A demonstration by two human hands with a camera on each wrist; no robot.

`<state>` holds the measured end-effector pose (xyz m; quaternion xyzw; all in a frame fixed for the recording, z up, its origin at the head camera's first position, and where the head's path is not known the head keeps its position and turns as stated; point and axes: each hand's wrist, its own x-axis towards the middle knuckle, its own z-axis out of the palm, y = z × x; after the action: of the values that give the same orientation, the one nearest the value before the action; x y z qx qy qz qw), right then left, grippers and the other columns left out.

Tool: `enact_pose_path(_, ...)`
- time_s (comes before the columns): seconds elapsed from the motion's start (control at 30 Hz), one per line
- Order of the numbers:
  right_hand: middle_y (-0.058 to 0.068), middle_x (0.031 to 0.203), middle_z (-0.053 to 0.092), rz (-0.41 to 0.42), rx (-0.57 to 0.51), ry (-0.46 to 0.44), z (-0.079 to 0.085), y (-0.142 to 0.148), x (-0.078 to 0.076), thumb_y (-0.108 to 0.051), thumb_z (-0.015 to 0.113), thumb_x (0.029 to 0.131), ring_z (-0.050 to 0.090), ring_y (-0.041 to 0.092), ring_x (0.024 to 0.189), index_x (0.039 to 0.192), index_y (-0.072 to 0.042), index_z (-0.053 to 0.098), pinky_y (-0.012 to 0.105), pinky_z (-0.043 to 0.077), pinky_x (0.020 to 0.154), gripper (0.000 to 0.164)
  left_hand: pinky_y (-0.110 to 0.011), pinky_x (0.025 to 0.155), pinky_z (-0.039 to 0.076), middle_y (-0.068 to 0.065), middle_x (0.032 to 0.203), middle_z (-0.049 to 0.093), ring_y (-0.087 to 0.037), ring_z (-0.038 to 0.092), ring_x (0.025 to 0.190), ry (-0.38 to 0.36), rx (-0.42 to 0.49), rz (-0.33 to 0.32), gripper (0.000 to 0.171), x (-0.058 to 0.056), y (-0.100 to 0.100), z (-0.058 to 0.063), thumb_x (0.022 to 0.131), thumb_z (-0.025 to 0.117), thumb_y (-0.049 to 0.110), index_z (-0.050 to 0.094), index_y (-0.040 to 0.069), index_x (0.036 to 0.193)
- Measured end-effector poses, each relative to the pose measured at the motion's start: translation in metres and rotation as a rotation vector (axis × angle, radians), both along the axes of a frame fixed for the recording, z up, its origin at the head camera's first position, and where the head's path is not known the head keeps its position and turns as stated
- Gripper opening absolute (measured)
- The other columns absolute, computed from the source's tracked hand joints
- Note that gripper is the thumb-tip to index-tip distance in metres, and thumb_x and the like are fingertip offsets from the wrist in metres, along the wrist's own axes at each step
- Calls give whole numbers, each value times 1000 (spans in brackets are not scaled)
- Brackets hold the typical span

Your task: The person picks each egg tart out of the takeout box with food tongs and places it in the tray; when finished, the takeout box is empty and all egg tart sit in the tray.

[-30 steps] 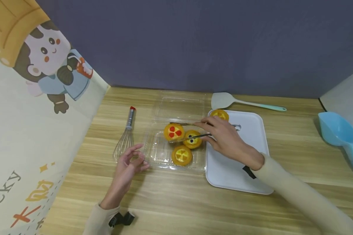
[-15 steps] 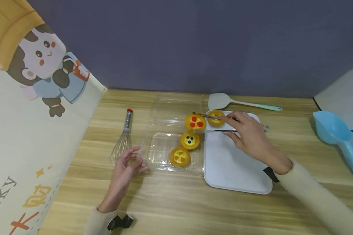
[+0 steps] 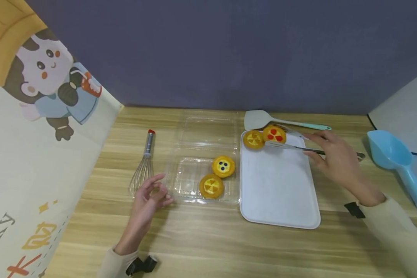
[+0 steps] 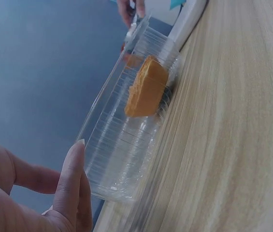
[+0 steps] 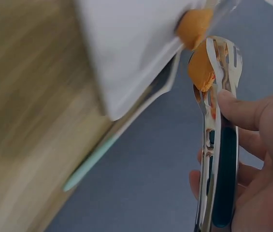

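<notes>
Head view: our right fingers [image 3: 319,139] grip tongs [image 3: 299,148], left fingers [image 3: 154,180] loose; red tart [image 3: 274,133] now over tray [image 3: 278,189], box [image 3: 184,178] down to two.

Soft light fills the head view, faintly shadowing the counter [image 3: 201,239] and glinting on the box [image 3: 187,173]. Glare spots the left-wrist view's upper left; the right-wrist view is dim, its tray [image 5: 131,38] blurred.

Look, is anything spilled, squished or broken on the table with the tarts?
Nothing stands out: I see no spill or break. The tart with blue dots looks whole in its clear box, and the tongs in the right hand hold the red-spotted tart.
</notes>
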<state>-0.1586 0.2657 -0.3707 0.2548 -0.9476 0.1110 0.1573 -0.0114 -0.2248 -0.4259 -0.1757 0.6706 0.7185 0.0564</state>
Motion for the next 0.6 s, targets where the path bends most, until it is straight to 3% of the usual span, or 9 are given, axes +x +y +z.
enact_pose_path(0.27,19,107,62,-48,28,-64,-18,20,-2,-12,83,76,57,37,92,128,-7,64,44,48,51,56,-34,86,65,-7,109,50,-17,67,84,7,15,-3,52,1,1,-1,93,52,-8,43,9,142)
enact_pose_path(0.4,19,108,61,-78,41,-105,-25,23,-2,-14,83,78,57,37,88,129,-8,63,34,42,45,55,-34,86,65,-8,109,50,-18,67,84,11,7,-3,52,0,1,-1,93,52,-7,44,9,142)
enact_pose_path(0.6,21,114,59,-98,41,-143,-28,23,-4,-14,80,80,56,41,95,131,-8,61,46,49,46,55,-34,86,65,-9,110,49,-19,67,84,11,-4,-3,51,-1,1,0,93,51,-7,44,9,142)
